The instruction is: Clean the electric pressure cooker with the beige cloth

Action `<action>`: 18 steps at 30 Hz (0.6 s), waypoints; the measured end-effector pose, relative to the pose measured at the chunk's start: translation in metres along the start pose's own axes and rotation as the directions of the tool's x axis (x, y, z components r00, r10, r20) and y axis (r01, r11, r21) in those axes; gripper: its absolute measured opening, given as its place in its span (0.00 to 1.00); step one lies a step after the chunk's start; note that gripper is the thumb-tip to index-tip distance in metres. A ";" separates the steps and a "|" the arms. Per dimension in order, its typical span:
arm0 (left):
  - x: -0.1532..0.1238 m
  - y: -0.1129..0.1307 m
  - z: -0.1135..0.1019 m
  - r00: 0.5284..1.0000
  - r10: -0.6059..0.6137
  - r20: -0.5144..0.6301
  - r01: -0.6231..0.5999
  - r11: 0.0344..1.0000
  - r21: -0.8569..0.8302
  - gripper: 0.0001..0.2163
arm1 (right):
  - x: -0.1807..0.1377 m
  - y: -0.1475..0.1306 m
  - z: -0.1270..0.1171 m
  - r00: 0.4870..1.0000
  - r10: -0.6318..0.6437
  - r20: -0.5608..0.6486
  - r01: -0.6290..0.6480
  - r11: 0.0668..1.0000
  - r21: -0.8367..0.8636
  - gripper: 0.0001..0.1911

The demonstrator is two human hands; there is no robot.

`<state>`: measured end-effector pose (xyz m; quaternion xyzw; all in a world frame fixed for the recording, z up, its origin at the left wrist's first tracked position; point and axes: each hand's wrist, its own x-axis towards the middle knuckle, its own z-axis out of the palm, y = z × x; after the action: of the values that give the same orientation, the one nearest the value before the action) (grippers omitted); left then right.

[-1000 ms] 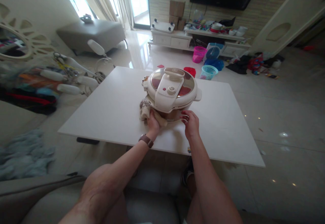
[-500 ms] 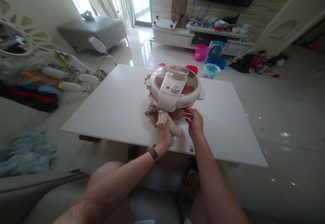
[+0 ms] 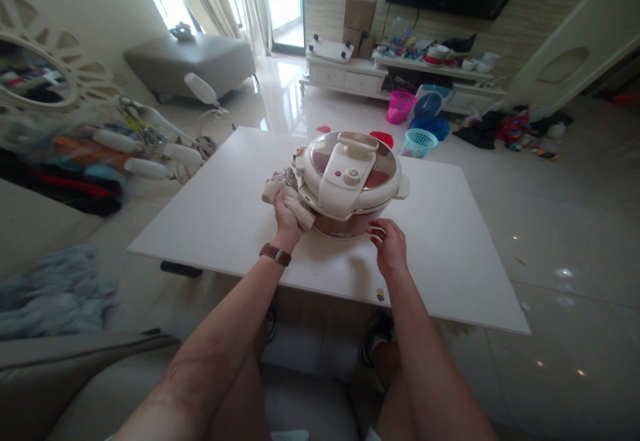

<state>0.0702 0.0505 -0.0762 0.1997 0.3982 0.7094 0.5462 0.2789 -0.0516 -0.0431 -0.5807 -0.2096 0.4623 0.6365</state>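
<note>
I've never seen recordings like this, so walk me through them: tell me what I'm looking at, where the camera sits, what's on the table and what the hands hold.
There is no machine here: a person works with two bare hands. Every picture comes from one camera worn on that person's head, looking forward and down, so the arms reach in from below. On the white table stands a cream pressure cooker with its lid on. The left hand, with a watch on its wrist, grips a crumpled cloth against the cooker's left side. The right hand holds nothing; its fingertips rest against the cooker's front.
</note>
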 end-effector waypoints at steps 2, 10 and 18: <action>0.000 0.003 0.002 0.993 0.110 -0.031 -0.110 0.994 0.007 0.18 | 0.000 0.001 0.000 1.000 -0.008 0.000 0.008 1.000 -0.008 0.11; -0.010 -0.004 -0.004 0.985 0.173 0.006 -0.173 0.980 0.094 0.21 | -0.003 0.006 0.006 0.993 -0.078 -0.089 0.072 0.995 -0.062 0.18; -0.037 -0.014 -0.007 0.986 0.168 0.006 -0.167 0.981 0.099 0.25 | -0.015 0.028 0.015 0.966 -0.253 -0.057 0.246 0.962 -0.118 0.31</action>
<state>0.0855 0.0148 -0.0861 0.2586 0.4155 0.7324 0.4734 0.2501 -0.0589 -0.0618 -0.6001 -0.2833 0.3450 0.6638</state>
